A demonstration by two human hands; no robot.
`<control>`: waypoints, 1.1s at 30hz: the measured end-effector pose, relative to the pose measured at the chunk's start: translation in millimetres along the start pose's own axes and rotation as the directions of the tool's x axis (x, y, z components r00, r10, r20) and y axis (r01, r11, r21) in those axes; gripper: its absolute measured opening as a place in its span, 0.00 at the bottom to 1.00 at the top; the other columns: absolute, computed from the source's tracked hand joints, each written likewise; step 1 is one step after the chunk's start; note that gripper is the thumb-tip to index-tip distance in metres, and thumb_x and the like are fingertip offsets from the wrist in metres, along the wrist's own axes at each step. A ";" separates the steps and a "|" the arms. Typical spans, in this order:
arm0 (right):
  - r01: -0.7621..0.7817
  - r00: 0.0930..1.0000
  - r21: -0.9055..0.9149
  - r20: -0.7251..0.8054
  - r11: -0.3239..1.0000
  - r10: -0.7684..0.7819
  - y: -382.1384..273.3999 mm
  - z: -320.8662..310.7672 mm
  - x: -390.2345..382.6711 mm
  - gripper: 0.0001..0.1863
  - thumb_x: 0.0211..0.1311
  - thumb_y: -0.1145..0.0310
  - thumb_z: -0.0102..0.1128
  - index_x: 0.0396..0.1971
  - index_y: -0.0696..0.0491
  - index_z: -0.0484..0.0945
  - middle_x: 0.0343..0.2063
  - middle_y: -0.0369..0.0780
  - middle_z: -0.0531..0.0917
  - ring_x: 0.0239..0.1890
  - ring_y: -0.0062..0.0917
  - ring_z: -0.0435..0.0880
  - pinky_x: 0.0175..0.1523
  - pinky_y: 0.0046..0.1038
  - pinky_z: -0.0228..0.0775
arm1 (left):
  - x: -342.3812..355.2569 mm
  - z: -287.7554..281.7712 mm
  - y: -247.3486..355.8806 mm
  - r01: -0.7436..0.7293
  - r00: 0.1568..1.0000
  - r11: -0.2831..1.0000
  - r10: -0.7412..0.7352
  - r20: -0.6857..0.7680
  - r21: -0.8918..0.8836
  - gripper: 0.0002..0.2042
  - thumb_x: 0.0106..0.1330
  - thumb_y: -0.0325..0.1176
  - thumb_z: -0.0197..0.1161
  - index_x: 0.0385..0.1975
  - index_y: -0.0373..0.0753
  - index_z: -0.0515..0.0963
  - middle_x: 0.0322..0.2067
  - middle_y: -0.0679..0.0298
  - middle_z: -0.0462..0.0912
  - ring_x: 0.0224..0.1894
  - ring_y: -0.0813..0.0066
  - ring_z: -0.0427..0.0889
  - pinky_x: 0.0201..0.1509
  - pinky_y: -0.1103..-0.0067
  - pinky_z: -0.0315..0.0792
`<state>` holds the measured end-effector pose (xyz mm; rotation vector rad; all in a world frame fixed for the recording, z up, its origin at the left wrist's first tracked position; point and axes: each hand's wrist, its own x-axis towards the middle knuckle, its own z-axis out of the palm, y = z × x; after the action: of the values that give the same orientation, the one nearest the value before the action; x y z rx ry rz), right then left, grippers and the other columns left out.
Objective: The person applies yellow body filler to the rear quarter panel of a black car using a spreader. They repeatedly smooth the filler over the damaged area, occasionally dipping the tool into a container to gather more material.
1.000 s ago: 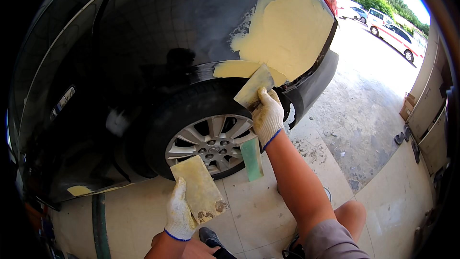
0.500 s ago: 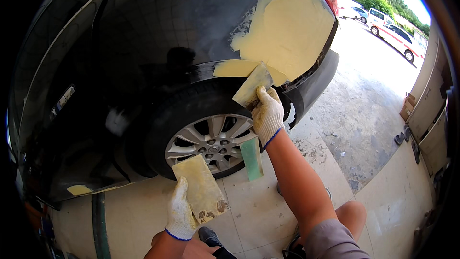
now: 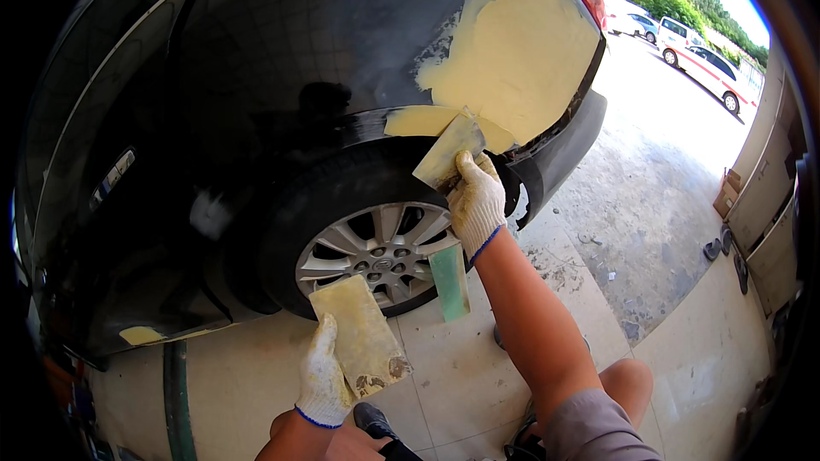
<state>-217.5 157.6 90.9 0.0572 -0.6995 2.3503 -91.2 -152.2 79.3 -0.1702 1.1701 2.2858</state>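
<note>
My right hand point(image 3: 477, 202), in a white knit glove, grips a flat spreader point(image 3: 447, 152) and presses it against the wheel-arch lip of a black car point(image 3: 282, 77). The blade's edge meets a patch of yellow body filler point(image 3: 512, 60) that covers the rear quarter panel. Lower down, my left hand point(image 3: 323, 376), also gloved, holds a flat board point(image 3: 359, 337) smeared with yellow filler, level with the bottom of the alloy wheel point(image 3: 376, 252). A green flat piece point(image 3: 450, 282) leans against the tyre below my right wrist.
A smaller filler spot point(image 3: 141, 335) marks the sill at the lower left. Pale floor tiles point(image 3: 478, 376) run under the car. Parked cars point(image 3: 705, 68) and trees stand outside at the upper right. Boxes and shoes point(image 3: 722, 248) lie by the right wall.
</note>
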 end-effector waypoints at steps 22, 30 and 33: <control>-0.023 1.000 -0.011 0.000 1.000 0.023 10.0 15.7 -3.7 0.10 0.74 0.73 0.59 0.51 0.57 0.76 0.43 0.39 0.84 0.41 0.28 0.86 0.48 0.35 0.82 | -2.7 2.5 2.1 -0.007 1.000 1.000 0.007 0.023 -0.006 0.28 0.82 0.52 0.44 0.72 0.39 0.64 0.60 0.52 0.78 0.59 0.52 0.82 0.60 0.53 0.80; -0.045 0.999 -0.058 0.003 0.997 0.045 12.9 25.0 -7.8 0.09 0.73 0.74 0.61 0.50 0.57 0.78 0.41 0.38 0.85 0.40 0.24 0.85 0.48 0.31 0.81 | -3.9 3.4 2.7 -0.013 1.000 1.000 0.013 0.000 -0.007 0.28 0.82 0.52 0.45 0.72 0.39 0.64 0.61 0.52 0.78 0.59 0.52 0.82 0.61 0.53 0.80; -0.052 0.999 -0.123 0.004 0.991 0.053 14.6 32.4 -12.3 0.10 0.72 0.75 0.62 0.49 0.58 0.79 0.40 0.37 0.85 0.39 0.21 0.84 0.49 0.28 0.79 | -3.7 2.1 2.4 -0.013 1.000 1.000 0.013 -0.010 -0.001 0.28 0.82 0.52 0.45 0.72 0.39 0.64 0.61 0.52 0.78 0.59 0.52 0.82 0.61 0.53 0.80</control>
<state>-221.7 124.9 109.0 -0.0065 -0.8574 2.3521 -89.1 -153.3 83.6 -0.1753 1.1791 2.2994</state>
